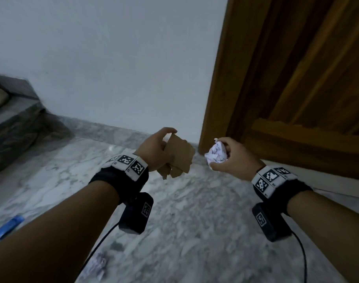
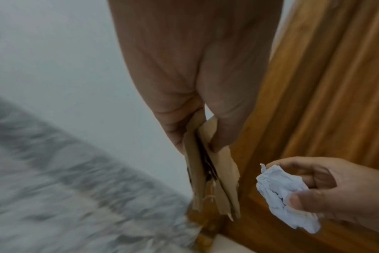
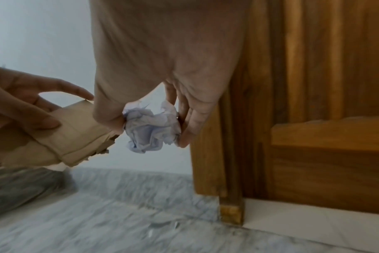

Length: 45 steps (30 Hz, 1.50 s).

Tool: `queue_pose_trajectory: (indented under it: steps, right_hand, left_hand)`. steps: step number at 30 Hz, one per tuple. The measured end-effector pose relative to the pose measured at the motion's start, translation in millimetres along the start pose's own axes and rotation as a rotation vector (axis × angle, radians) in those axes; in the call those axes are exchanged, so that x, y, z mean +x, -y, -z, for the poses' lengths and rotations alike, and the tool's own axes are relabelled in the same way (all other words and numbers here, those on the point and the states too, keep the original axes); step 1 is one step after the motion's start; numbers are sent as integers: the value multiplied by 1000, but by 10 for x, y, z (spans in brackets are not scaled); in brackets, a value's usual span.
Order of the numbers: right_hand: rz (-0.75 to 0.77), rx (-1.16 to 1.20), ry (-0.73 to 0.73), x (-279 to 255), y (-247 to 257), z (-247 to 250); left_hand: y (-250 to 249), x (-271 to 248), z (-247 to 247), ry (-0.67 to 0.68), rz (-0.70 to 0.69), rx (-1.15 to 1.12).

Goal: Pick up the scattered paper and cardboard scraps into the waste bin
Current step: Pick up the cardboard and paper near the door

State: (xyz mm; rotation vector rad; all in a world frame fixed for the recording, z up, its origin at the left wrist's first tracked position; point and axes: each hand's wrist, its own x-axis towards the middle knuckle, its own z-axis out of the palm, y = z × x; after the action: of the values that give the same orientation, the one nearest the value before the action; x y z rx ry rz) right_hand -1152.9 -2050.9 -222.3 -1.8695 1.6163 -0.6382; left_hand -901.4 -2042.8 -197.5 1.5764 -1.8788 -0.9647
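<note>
My left hand [image 1: 154,150] grips a stack of torn brown cardboard scraps [image 1: 179,157], held above the floor; the left wrist view shows the cardboard scraps [image 2: 214,172] pinched between thumb and fingers. My right hand [image 1: 231,158] holds a crumpled white paper ball [image 1: 216,154], seen in the right wrist view as a paper ball [image 3: 150,128] between thumb and fingertips. Another crumpled paper scrap [image 1: 98,264] lies on the marble floor under my left forearm. No waste bin is in view.
A wooden door [image 1: 297,78] and its frame stand to the right, a white wall [image 1: 113,58] ahead. Dark stone steps [image 1: 15,123] rise at the left. A blue wrapper [image 1: 7,226] lies on the marble floor [image 1: 195,221] at the left edge.
</note>
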Motion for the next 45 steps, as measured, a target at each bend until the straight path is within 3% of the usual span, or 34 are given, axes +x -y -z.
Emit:
queue_pose_trajectory:
  steps: [10,19,26,34,45]
  right_hand:
    - [-202,96,-364,-1467,160,1503]
    - [-480,-26,-709,-3523,187,2154]
    - [-722,-99,-935,-5312,197,2390]
    - [-895,-75,-1152,-7438,-48,2500]
    - [-1103,-154,-1241,-9795,-1061,2689]
  left_hand:
    - [-1832,-42,-187,236,-398,59]
    - [-3189,-740,-1222,625,-697,-90]
    - [-4064,-1763,-2336,899,-827,-173]
    - [-4910,-3365,-3752,1122,-970,-165]
    - [-5704,-5192,-5907,1215,-1021,-231]
